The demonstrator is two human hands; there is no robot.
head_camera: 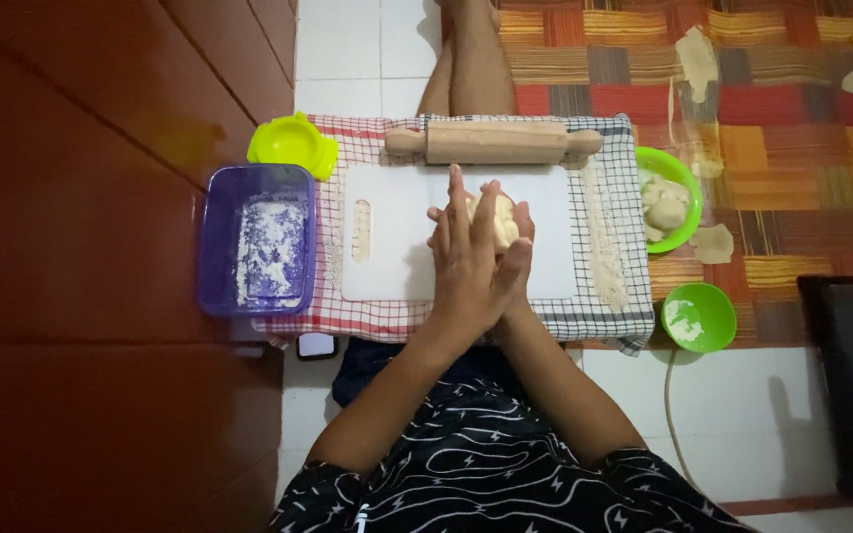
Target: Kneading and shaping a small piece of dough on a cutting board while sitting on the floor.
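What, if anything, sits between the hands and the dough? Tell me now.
Nothing visible does. The left hand lies over the right hand, and the dough ball is pressed between their palms above the white cutting board. The rolling pin lies beyond, apart.

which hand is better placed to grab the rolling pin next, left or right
Probably the left. The left hand lies on top of the dough ball, fingertips nearest the rolling pin; the right hand is underneath, cupping the dough.
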